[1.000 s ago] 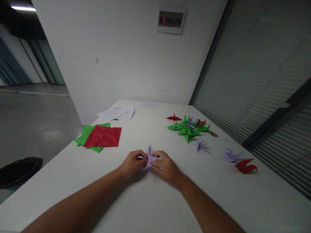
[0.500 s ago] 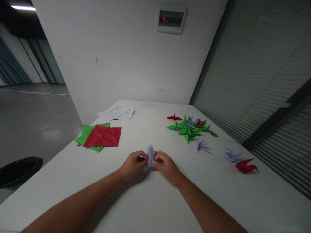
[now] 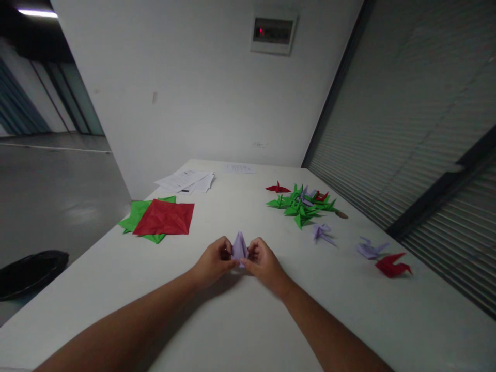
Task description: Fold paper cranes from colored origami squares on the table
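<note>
We see our left hand (image 3: 212, 262) and right hand (image 3: 264, 262) pinching a folded lilac paper (image 3: 239, 246) above the white worktop (image 3: 240, 320); its exact fold is hard to tell.

Lilac folded paper (image 3: 239, 247) on a plain white bench (image 3: 240, 320). Left: a red sheet (image 3: 165, 217) over green sheets (image 3: 132, 217); white printed papers (image 3: 186, 181). Right: a mostly green pile of cranes (image 3: 300, 206) flecked with red and lilac; a lilac crane (image 3: 370, 250); a red crane (image 3: 391, 265).

An office: white table (image 3: 387, 320), printed papers (image 3: 186, 181) (loosely stacked), slatted blinds (image 3: 406, 129), wall panel (image 3: 273, 32)
</note>
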A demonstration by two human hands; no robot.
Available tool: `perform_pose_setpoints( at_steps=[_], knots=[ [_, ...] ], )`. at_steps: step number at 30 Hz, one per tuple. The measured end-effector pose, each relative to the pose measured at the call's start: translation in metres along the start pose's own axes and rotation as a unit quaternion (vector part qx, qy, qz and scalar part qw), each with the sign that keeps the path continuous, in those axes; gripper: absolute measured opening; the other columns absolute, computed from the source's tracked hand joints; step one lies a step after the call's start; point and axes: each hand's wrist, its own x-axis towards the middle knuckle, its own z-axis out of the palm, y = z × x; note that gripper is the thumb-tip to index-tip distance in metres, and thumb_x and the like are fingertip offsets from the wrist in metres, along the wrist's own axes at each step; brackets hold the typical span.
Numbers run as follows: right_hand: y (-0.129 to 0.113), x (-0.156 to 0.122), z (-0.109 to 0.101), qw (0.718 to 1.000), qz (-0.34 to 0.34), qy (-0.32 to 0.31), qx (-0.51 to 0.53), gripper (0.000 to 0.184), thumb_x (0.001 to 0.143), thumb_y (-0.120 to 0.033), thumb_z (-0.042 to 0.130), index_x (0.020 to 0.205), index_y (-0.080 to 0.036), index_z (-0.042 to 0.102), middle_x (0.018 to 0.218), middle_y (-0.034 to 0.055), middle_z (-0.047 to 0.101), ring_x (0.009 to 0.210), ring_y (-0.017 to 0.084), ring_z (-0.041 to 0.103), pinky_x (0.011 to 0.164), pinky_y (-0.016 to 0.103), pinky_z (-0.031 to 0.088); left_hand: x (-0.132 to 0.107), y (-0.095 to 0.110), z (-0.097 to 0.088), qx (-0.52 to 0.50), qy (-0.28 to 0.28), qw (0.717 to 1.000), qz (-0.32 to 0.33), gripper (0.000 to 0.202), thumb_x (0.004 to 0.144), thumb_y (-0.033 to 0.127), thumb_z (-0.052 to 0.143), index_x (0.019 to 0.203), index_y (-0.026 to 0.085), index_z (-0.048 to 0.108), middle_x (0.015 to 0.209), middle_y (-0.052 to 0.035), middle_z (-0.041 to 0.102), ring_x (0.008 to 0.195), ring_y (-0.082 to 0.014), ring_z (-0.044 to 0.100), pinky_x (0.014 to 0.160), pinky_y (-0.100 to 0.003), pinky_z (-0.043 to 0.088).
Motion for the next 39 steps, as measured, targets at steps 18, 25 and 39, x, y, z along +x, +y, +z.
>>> perform_pose_setpoints(
  at_steps=[18,25,39],
  knots=[
    [-0.006,-0.006,0.007,0.992,0.063,-0.109,0.006,0.047,0.075,-0.016,0.073,0.114,-0.023,0.048,0.084,-0.0039,0.067,0.075,0.015,0.064,0.068,0.027,0.047,0.000,0.008,0.004,-0.043,0.063,0.997,0.008,0.050,0.068,0.028,0.089,0.084,0.022,0.043,0.072,0.0076,0.053,0.063,-0.0090,0.051,0.056,-0.020,0.039],
    [-0.010,-0.007,0.008,0.989,0.076,-0.130,-0.006,0.044,0.076,-0.012,0.070,0.114,-0.023,0.051,0.085,-0.0025,0.068,0.076,0.016,0.067,0.065,0.026,0.048,0.004,0.014,0.003,-0.085,0.108,0.990,0.012,0.051,0.065,0.027,0.091,0.078,0.021,0.042,0.069,0.0079,0.055,0.062,-0.0088,0.053,0.058,-0.021,0.043],
    [-0.014,-0.005,0.007,0.993,0.075,-0.087,0.015,0.047,0.071,-0.017,0.077,0.111,-0.023,0.052,0.079,-0.0039,0.067,0.071,0.016,0.066,0.062,0.026,0.049,0.004,0.018,-0.002,-0.134,0.056,0.989,-0.029,0.055,0.066,0.028,0.092,0.102,0.022,0.051,0.079,0.0030,0.068,0.070,-0.0143,0.065,0.066,-0.026,0.049]
  ],
)
